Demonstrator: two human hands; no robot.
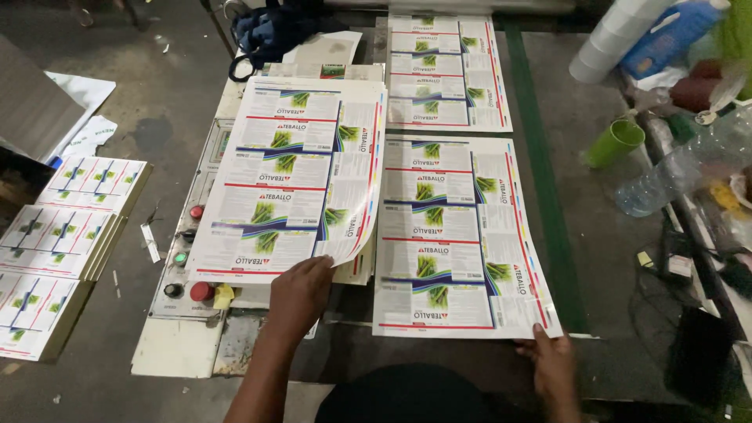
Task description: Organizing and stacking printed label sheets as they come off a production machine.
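Right hand [552, 364] pins the flat sheet's [458, 239] near corner, fingers pressed together on the surface [619, 258]. Left hand [301, 290] grips the stack's [294, 176] near edge, which curls up just beyond its fingers.

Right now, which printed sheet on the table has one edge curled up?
The top sheet of the left stack, under the left hand; its right edge curls upward, while the other sheets lie flat.

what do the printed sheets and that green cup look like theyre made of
Large white printed label sheet: likely glossy coated paper; it catches light, and the neighbouring stack's edge curls over the left hand. Small lime-green cup: probably plastic, smooth and evenly coloured.
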